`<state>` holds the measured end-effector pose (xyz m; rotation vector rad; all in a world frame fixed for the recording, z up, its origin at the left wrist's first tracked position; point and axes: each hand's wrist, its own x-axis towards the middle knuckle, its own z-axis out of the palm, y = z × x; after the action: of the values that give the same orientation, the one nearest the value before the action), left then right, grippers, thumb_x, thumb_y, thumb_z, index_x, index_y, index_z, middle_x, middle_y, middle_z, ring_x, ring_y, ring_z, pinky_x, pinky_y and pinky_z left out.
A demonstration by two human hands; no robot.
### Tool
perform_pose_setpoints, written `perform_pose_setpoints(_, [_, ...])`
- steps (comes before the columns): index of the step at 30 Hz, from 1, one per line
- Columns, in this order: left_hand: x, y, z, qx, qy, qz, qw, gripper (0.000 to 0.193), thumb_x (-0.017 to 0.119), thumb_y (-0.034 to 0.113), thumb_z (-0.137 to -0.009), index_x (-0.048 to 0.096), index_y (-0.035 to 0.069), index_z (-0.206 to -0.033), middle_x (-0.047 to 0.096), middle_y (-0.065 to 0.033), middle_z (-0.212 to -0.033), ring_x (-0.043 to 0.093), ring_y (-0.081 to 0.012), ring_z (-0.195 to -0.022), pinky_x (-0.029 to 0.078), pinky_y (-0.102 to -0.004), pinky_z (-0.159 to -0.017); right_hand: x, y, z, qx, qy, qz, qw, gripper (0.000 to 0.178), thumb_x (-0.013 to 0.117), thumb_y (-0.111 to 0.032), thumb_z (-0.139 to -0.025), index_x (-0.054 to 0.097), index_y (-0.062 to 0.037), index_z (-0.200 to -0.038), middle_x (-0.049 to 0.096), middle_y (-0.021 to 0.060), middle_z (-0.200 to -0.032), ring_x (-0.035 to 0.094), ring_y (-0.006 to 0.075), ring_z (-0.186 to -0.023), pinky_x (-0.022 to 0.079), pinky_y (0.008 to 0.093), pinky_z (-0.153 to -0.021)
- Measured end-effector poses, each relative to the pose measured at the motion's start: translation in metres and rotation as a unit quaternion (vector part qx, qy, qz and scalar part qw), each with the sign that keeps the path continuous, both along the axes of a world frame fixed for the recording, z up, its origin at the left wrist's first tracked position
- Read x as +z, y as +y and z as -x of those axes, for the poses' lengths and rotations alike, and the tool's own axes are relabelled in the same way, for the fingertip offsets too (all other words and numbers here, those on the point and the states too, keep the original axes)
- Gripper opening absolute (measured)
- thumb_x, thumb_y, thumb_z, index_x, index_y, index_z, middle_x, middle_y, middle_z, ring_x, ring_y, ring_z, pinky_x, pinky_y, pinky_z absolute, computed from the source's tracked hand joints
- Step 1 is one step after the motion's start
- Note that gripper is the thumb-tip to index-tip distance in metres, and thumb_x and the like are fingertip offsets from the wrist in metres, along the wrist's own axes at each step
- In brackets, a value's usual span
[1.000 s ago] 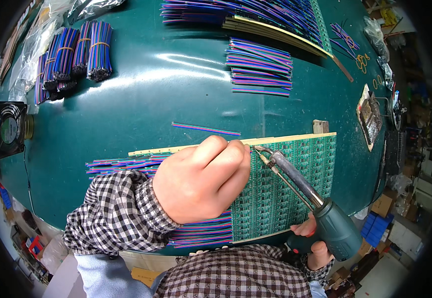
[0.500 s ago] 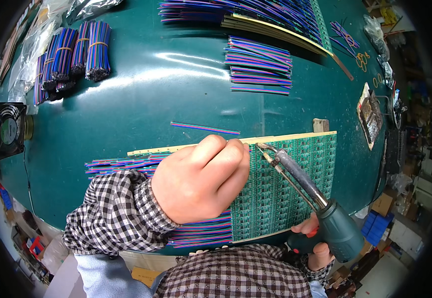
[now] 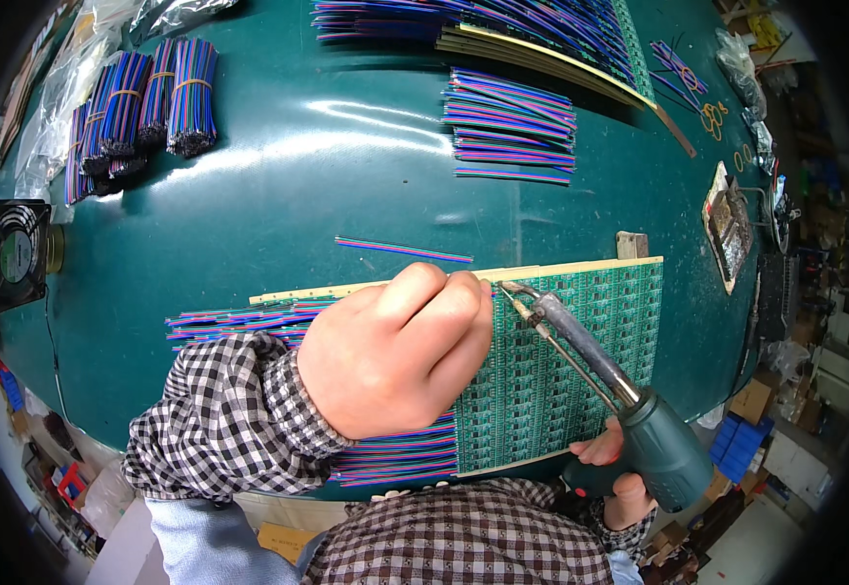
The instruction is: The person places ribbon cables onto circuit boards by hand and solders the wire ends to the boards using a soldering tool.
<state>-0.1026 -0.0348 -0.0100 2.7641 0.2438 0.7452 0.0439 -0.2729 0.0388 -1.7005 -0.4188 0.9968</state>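
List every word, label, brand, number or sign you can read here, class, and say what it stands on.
None reads clearly.
Fan: hub label marks too small to read.
Circuit-board panel: any print too small to read.
Brown cardboard at the lower edge: blurred print, unreadable.
Soldering gun: no lettering visible.

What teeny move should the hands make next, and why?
Maybe the right hand should ease the dark-green plastic soldering gun back slightly: its thin metal tip, near the top of the flat green circuit-board panel, sits close to the bare left hand and might burn it.
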Motion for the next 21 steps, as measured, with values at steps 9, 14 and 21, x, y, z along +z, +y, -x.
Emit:
perform_pose_setpoints(9, [0.0, 0.0, 0.0, 0.002, 0.004, -0.008, 1.0, 0.035, 0.063, 0.006, -0.061, 0.064, -0.006, -0.094, 0.056, -0.011, -0.091, 0.057, -0.0204, -0.074, 0.05, -0.0272, -0.057, -0.001, -0.003, -0.001, -0.006, -0.02, -0.042, 0.999, 0.081, 0.07, -0.049, -0.076, 0.04, 0.0112, -0.121, 0.057, 0.0113, -0.083, 0.06, 0.0253, -0.075, 0.055, 0.0436, -0.073])
perform_pose_setpoints(14, [0.0, 0.0, -0.001, 0.007, 0.0, -0.007, 1.0, 0.035, 0.064, 0.006, -0.06, 0.064, -0.006, -0.093, 0.056, -0.0106, -0.09, 0.057, -0.02, -0.073, 0.049, -0.0268, -0.057, 0.001, 0.002, -0.001, 0.01, -0.036, -0.042, 0.998, 0.079, 0.069, -0.049, -0.078, 0.041, 0.0082, -0.124, 0.056, 0.0126, -0.088, 0.062, 0.0264, -0.08, 0.056, 0.0394, -0.07])
perform_pose_setpoints(21, [0.0, 0.0, -0.001, 0.006, 0.006, -0.005, 1.0, 0.035, 0.063, 0.006, -0.06, 0.064, -0.005, -0.093, 0.057, -0.0105, -0.091, 0.057, -0.0199, -0.073, 0.049, -0.0265, -0.056, 0.0, 0.004, -0.001, 0.026, -0.02, -0.036, 0.999, 0.077, 0.069, -0.047, -0.078, 0.041, 0.0085, -0.124, 0.057, 0.013, -0.087, 0.062, 0.0266, -0.08, 0.056, 0.0401, -0.071])
